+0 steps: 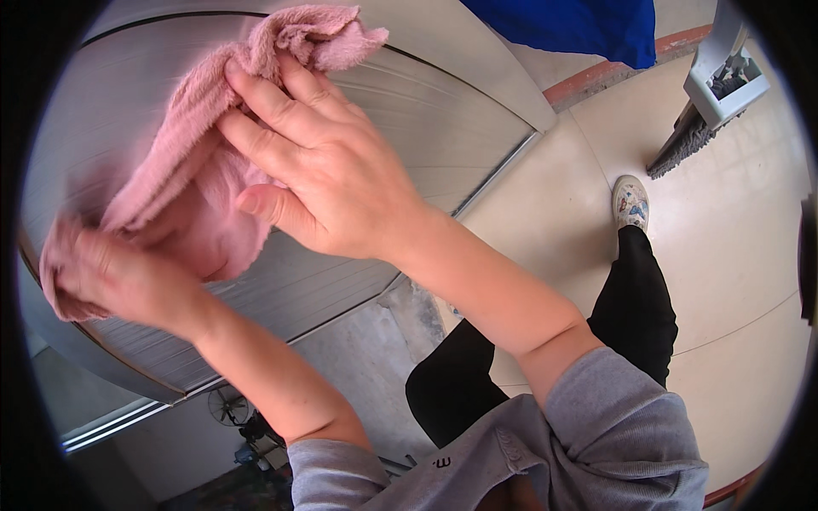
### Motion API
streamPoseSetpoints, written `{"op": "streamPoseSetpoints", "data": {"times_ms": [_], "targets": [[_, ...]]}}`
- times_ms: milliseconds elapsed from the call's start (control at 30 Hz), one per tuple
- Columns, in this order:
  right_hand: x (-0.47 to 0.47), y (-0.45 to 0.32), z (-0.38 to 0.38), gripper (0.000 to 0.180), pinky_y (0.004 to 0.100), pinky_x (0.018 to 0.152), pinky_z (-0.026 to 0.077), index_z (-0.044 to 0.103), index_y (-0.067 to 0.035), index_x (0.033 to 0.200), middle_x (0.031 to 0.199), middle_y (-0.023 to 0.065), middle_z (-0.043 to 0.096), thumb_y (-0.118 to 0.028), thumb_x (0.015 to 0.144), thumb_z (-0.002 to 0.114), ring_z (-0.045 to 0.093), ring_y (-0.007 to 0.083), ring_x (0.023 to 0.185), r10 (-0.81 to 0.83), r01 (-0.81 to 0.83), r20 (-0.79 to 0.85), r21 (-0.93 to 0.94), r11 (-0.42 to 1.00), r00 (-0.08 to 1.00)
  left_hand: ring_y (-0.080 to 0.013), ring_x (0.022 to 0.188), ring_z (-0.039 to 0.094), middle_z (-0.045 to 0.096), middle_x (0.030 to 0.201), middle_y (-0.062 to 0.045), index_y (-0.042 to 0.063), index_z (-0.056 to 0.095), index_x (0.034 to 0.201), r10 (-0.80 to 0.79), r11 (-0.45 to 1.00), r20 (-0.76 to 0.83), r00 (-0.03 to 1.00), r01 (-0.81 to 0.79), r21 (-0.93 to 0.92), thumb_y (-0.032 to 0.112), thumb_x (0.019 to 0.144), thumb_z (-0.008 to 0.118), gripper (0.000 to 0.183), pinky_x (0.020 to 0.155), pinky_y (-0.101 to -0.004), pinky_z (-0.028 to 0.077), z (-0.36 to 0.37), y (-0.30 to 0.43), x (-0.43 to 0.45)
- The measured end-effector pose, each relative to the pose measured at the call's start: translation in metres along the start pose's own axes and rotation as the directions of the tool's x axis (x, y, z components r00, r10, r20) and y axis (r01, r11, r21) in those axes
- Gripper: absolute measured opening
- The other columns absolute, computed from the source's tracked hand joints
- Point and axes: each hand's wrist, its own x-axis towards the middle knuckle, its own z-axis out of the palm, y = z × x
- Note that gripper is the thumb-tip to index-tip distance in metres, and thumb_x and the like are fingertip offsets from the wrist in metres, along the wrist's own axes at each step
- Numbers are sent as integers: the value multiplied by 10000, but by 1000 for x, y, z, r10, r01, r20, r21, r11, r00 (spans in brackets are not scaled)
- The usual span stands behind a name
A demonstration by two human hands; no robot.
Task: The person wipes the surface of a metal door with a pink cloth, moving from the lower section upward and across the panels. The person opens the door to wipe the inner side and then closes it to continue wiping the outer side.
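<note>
A pink fluffy cloth stretches between my two hands in front of a grey metallic door panel. My right hand lies over the cloth's upper end with its fingers spread, some of them tucked into its folds; the thumb points left. At the far left, blurred by motion, my left hand grips the cloth's lower end, with part of the cloth wrapped over the fingers. Between the hands the cloth hangs in loose folds.
A blue cloth hangs at the top. On the tiled floor at the right stands a grey mop head in a light plastic frame, near my shoe. A standing fan and other items are at the lower left.
</note>
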Motion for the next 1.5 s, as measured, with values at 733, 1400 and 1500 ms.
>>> {"op": "streamPoseSetpoints", "data": {"times_ms": [733,1400,1500], "targets": [[-204,173,-54,468,340,1036,385,608,51,1217,1250,215,629,-326,1041,393,583,260,1165,927,-671,-374,678,300,37,-206,1097,615,639,1240,-85,74,610,1289,601,782,538,591,-294,-550,230,905,578,416,955,-352,457,95,126,-245],[-118,87,-46,351,377,958,437,634,36,1151,1163,146,664,-234,1019,453,590,269,1081,854,-674,-397,532,513,336,-226,1118,570,631,1231,-31,82,687,1171,468,862,412,782,-300,-409,223,870,619,340,951,-378,378,77,134,-197],[-104,72,-39,320,403,988,422,634,39,1171,1206,172,650,-193,995,501,573,314,1132,633,-616,-437,202,761,639,-299,1141,568,616,1260,-125,28,665,1192,331,924,440,835,-192,-331,195,878,627,358,955,-420,397,57,121,-194]]}}
